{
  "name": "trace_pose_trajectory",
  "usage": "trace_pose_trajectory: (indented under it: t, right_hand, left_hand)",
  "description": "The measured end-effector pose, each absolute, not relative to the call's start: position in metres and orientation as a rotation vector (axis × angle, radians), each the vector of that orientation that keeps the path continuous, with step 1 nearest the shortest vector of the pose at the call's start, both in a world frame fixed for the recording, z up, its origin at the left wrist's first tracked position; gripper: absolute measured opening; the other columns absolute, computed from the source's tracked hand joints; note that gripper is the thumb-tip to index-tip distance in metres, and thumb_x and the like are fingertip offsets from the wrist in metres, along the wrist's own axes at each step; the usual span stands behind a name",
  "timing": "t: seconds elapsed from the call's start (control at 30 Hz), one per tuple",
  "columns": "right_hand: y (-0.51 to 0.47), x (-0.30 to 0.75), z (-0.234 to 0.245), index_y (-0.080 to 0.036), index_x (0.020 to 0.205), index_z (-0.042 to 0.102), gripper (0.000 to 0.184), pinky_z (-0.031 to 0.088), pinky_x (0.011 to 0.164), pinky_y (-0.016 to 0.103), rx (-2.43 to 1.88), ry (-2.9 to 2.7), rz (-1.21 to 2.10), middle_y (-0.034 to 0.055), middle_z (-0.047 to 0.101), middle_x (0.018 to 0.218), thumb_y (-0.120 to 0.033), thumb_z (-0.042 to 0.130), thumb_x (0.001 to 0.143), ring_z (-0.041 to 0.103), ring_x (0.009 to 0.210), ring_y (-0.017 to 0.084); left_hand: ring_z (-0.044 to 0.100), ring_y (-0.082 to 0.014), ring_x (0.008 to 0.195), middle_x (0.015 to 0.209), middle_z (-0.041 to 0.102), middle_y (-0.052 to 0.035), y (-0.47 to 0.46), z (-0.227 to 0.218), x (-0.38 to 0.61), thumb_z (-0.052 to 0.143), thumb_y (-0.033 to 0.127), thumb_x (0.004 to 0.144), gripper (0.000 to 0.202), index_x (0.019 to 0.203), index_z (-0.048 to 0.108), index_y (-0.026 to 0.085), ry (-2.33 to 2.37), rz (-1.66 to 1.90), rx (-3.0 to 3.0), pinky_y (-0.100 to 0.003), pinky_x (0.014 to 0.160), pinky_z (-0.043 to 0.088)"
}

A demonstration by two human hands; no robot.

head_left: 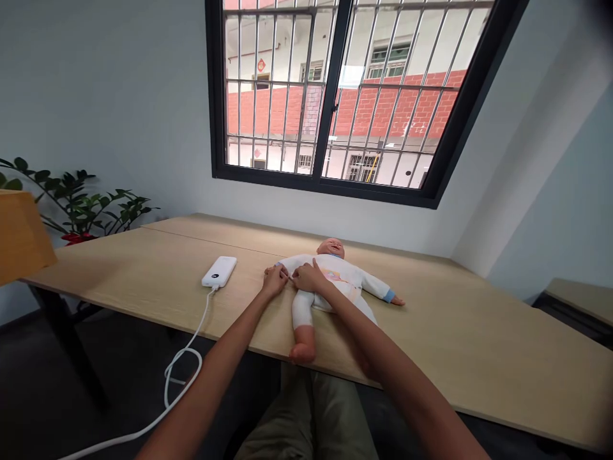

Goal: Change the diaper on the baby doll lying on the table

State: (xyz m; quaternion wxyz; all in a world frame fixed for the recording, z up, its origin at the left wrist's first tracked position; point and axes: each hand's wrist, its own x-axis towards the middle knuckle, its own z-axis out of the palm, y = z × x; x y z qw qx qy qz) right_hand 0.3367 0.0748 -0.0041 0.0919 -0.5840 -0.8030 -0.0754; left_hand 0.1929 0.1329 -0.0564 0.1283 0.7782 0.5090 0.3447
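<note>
A baby doll (335, 281) in a white romper lies on its back on the wooden table (143, 268), head toward the window. My left hand (274, 280) is closed on the end of the doll's near sleeve, by its arm. My right hand (308, 277) is closed on the white fabric of the same sleeve, close to the doll's chest. The two hands almost touch. The doll's other arm stretches out to the right, and one bare foot (301, 352) reaches the table's front edge.
A white power bank (219, 271) lies left of the doll, its white cable (184, 364) hanging off the front edge. A potted plant (81, 204) stands at far left, a barred window (335, 96) behind. My knees show under the table.
</note>
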Motion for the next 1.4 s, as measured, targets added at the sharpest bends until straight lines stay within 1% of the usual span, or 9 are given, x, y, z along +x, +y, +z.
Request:
trace_pose_trajectory:
  t: [0.13,0.27,0.4,0.67,0.8,0.93,1.03,1.17,1.4]
  right_hand:
    - [0.072,0.341,-0.006,-0.02,0.107,0.071,0.033,0.003,0.117,0.053,-1.676,-2.323,-0.075,0.0065,0.066,0.112,-0.024,0.045,0.088,0.051,0.119,0.022]
    - [0.066,0.342,-0.007,-0.02,0.102,0.073,0.033,0.005,0.117,0.05,-1.667,-2.251,-0.052,0.005,0.067,0.11,-0.023,0.044,0.087,0.053,0.114,0.021]
    - [0.062,0.343,-0.009,-0.016,0.095,0.073,0.032,0.015,0.115,0.05,-1.752,-2.122,-0.16,0.0105,0.066,0.109,-0.023,0.043,0.086,0.051,0.114,0.024]
    - [0.06,0.34,-0.009,-0.005,0.11,0.069,0.041,0.017,0.115,0.051,-1.881,-2.066,-0.305,0.0203,0.056,0.122,-0.032,0.048,0.087,0.039,0.125,0.032]
    - [0.053,0.342,-0.003,-0.007,0.115,0.066,0.051,0.006,0.113,0.063,-1.873,-2.1,-0.269,0.0218,0.044,0.135,-0.047,0.052,0.087,0.028,0.133,0.035]
    - [0.038,0.369,0.009,-0.018,0.128,0.056,0.055,0.0,0.112,0.065,-1.789,-2.017,-0.188,0.0138,0.036,0.144,-0.048,0.061,0.083,0.02,0.14,0.028]
    - [0.029,0.398,0.012,-0.026,0.126,0.056,0.052,0.0,0.111,0.067,-1.767,-1.945,-0.077,0.0067,0.041,0.142,-0.052,0.063,0.081,0.024,0.139,0.027]
    - [0.03,0.416,-0.002,-0.028,0.123,0.058,0.054,0.01,0.106,0.071,-1.777,-1.947,0.098,0.0074,0.047,0.136,-0.061,0.06,0.081,0.033,0.133,0.032]
    - [0.04,0.413,-0.018,-0.022,0.119,0.056,0.048,0.021,0.107,0.063,-1.78,-1.909,0.067,0.0089,0.05,0.129,-0.045,0.066,0.078,0.039,0.127,0.03]
  left_hand:
    - [0.06,-0.0131,0.076,0.077,0.065,0.0014,0.137,-0.058,0.195,0.057,0.013,0.081,0.02,0.101,0.061,0.016,1.342,1.08,2.236,-0.025,0.078,0.045]
    - [0.06,-0.0137,0.076,0.077,0.064,-0.0004,0.136,-0.056,0.193,0.054,0.011,0.081,0.007,0.082,0.061,0.015,1.316,1.15,2.215,-0.025,0.078,0.045]
    - [0.058,-0.0142,0.082,0.088,0.063,-0.0031,0.127,-0.049,0.19,0.051,0.008,0.084,0.01,0.085,0.058,0.015,1.305,1.254,2.237,-0.024,0.079,0.045]
    - [0.056,-0.0162,0.089,0.104,0.053,-0.005,0.106,-0.036,0.195,0.045,0.012,0.091,0.016,0.093,0.06,0.019,1.257,1.46,2.425,-0.028,0.083,0.044]
    - [0.056,-0.0158,0.09,0.106,0.051,-0.0057,0.099,-0.035,0.206,0.044,0.013,0.093,0.019,0.094,0.062,0.018,1.102,1.484,2.478,-0.028,0.083,0.046]
    - [0.054,-0.0154,0.094,0.107,0.047,-0.0063,0.092,-0.028,0.221,0.044,0.011,0.092,0.02,0.092,0.063,0.018,0.821,1.544,2.489,-0.027,0.087,0.046]
    - [0.052,-0.0168,0.097,0.106,0.046,-0.0067,0.09,-0.023,0.232,0.047,0.011,0.091,0.017,0.09,0.064,0.017,0.654,1.572,2.578,-0.03,0.091,0.044]
    - [0.05,-0.0191,0.1,0.108,0.046,-0.0074,0.09,-0.023,0.248,0.049,0.011,0.091,0.017,0.088,0.065,0.017,0.592,1.539,2.726,-0.034,0.09,0.043]
    - [0.049,-0.0217,0.101,0.106,0.049,-0.0081,0.085,-0.022,0.273,0.048,0.011,0.091,0.021,0.098,0.067,0.019,0.679,1.301,2.895,-0.036,0.088,0.041]
